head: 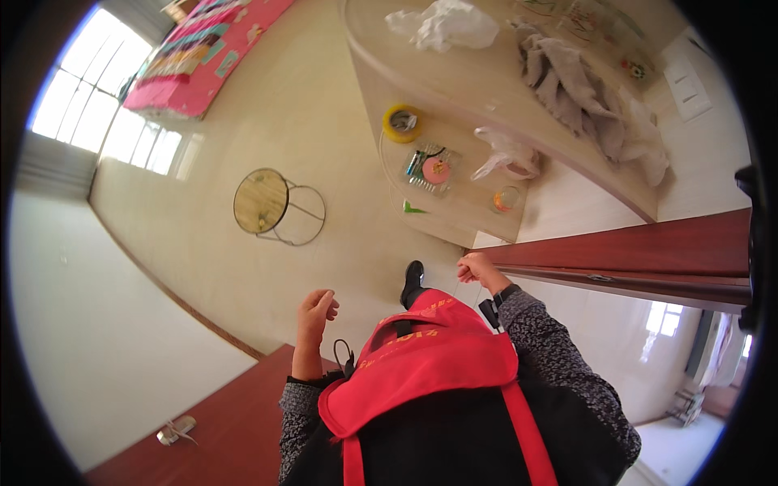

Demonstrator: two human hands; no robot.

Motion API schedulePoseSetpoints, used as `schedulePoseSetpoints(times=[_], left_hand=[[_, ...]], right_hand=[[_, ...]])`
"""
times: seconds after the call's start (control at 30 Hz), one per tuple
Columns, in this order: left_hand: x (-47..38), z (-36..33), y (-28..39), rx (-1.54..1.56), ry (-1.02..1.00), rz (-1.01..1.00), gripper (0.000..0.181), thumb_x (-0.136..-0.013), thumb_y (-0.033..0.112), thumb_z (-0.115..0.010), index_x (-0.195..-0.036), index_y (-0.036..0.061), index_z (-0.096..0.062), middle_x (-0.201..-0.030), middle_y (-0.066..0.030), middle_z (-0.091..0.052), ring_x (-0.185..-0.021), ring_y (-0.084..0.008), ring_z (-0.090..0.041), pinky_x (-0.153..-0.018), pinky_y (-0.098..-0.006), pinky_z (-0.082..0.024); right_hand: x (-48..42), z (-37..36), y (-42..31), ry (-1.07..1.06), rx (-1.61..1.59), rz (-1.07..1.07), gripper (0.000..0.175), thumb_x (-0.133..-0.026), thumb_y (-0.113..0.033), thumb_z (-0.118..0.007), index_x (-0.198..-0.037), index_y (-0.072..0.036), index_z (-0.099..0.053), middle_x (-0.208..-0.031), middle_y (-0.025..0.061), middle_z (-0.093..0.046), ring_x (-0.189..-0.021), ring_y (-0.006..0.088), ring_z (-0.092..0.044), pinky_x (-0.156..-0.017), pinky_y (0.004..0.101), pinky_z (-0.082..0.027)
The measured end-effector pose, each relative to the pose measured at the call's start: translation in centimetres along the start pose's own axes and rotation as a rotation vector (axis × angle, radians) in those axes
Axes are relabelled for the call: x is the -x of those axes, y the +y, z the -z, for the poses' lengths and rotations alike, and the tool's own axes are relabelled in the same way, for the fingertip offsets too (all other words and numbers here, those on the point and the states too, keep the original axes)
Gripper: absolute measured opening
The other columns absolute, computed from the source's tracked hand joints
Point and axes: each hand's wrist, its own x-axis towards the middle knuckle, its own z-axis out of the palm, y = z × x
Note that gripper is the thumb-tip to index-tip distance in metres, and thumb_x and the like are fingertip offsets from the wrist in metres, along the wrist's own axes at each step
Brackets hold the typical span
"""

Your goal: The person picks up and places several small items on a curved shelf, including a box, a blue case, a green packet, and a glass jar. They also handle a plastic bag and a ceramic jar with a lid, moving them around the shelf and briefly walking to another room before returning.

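Note:
My left hand (317, 307) is raised at the left of my body, fingers loosely curled, and nothing shows in it. On the other side, my right hand (477, 268) is also curled and appears to hold nothing; it is near the dark red door frame (608, 249). A red apron (419, 364) bearing writing covers my front. Above my right hand stands a corner shelf unit (450, 225). Its lower shelf bears a roll of yellow tape (401, 123), a clear plastic tray (433, 170) with a pink item, a thin plastic bag (507, 155) and a glass jar (506, 199).
A round stool (261, 201) stands on the floor. Grey cloth (571, 91) and white crumpled plastic (447, 25) lie on the upper shelf. A bed with pink bedding (182, 91) is near the window. At lower left is a dark red door (243, 419) with a handle.

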Motion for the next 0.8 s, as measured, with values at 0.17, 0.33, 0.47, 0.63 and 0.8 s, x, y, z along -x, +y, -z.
schedulePoseSetpoints(times=[0.17,0.33,0.47,0.63,0.8], left_hand=[[-5.6,-2.3,5.6,-0.044,-0.11,-0.124,0.018,-0.088,0.018,-0.055,-0.092,0.0015,-0.06,-0.071,-0.005,-0.061,-0.059,-0.0099,-0.055,-0.051,-0.0224,-0.044],[-8.7,-3.2,7.6,-0.072,-0.202,-0.113,0.018,-0.087,0.018,-0.055,-0.093,0.0013,-0.06,-0.071,-0.0048,-0.061,-0.059,-0.0097,-0.055,-0.051,-0.022,-0.043],[-11.5,-3.2,8.5,-0.099,-0.263,-0.07,0.018,-0.087,0.018,-0.055,-0.093,0.0012,-0.06,-0.071,-0.0045,-0.061,-0.058,-0.0095,-0.055,-0.051,-0.0217,-0.043],[-14.4,-4.4,9.9,-0.155,-0.369,-0.036,0.018,-0.088,0.018,-0.055,-0.092,0.0013,-0.06,-0.07,-0.0041,-0.061,-0.057,-0.009,-0.054,-0.05,-0.0216,-0.043],[-15.8,-4.5,10.4,-0.234,-0.433,-0.033,0.016,-0.086,0.019,-0.058,-0.09,0.0044,-0.062,-0.067,-0.0025,-0.059,-0.055,-0.0081,-0.053,-0.049,-0.0216,-0.042]], right_hand=[[-0.6,1.4,-3.9,0.125,0.114,0.119,0.014,-0.08,-0.018,-0.055,-0.077,-0.004,-0.058,-0.055,0.0095,-0.058,-0.038,0.0181,-0.051,-0.036,0.0301,-0.041],[-1.9,3.5,-5.7,0.616,0.408,0.254,0.02,-0.08,-0.017,-0.054,-0.097,-0.007,-0.055,-0.073,0.0157,-0.061,-0.056,0.0287,-0.058,-0.051,0.0368,-0.047],[-2.4,5.2,-7.6,1.16,0.688,0.588,0.033,-0.077,-0.021,-0.058,-0.107,-0.008,-0.053,-0.101,0.0235,-0.058,-0.088,0.0389,-0.056,-0.07,0.0432,-0.048],[-4.3,6.4,-11.3,1.064,0.968,0.715,0.055,-0.065,-0.025,-0.072,-0.109,0.0,-0.05,-0.097,0.0205,-0.06,-0.09,0.0385,-0.058,-0.077,0.042,-0.048],[-5.6,7.3,-11.5,1.052,1.137,0.635,0.057,-0.063,-0.026,-0.073,-0.108,0.001,-0.05,-0.097,0.0202,-0.06,-0.09,0.0371,-0.058,-0.076,0.041,-0.048]])
